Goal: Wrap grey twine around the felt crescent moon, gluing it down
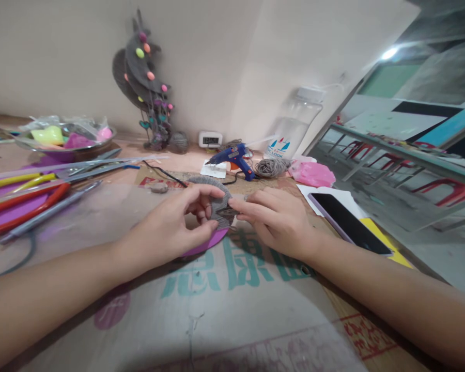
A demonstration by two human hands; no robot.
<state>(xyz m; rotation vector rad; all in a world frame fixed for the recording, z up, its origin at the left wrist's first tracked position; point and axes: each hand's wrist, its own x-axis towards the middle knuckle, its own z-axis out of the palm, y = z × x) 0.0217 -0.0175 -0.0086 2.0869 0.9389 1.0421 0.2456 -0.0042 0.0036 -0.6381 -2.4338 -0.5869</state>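
Note:
Between my hands is a curved piece wound with grey yarn (220,209), with a purple part (209,243) showing at its lower edge. My left hand (178,217) grips the yarn-wound piece from the left, thumb in front and fingers curled behind. With fingertips pinched together, my right hand (277,217) touches the piece's right side, where a darker strand or flap shows. What exactly lies in that pinch is too small to make out. Just behind stands a blue glue gun (232,155), close to a coil of grey yarn (272,167).
Scissors (58,194) and a silver pen (50,212) lie at left, before a metal bowl (27,142) of coloured pieces. A decorated grey moon (135,77) leans on the wall. A clock (210,139), water bottle (294,124), pink bag (313,173) and phone (349,222) stand around.

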